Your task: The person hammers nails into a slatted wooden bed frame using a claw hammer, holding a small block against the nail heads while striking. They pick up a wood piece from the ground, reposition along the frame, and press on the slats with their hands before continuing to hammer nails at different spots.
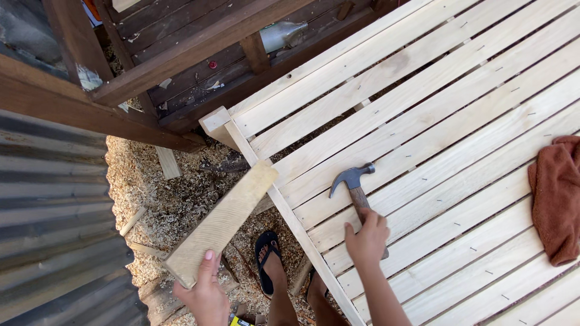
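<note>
Left hand (206, 294) had a short rough plank (221, 223) pinched at its near end, thumb on top, other fingers underneath, w/ the far end resting against the slatted frame (423, 139) edge. Right hand (366, 239) was wrapped tight round the claw hammer (357, 190) handle, head lying on the slats just ahead of the knuckles. Brown cloth (557, 199) off to the right.

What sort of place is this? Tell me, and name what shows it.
Probably an outdoor carpentry yard. Sawdust covers the ground, a pale slatted wooden frame lies nailed together, and the right hand holds a claw hammer while the left hand grips a plank.
</note>
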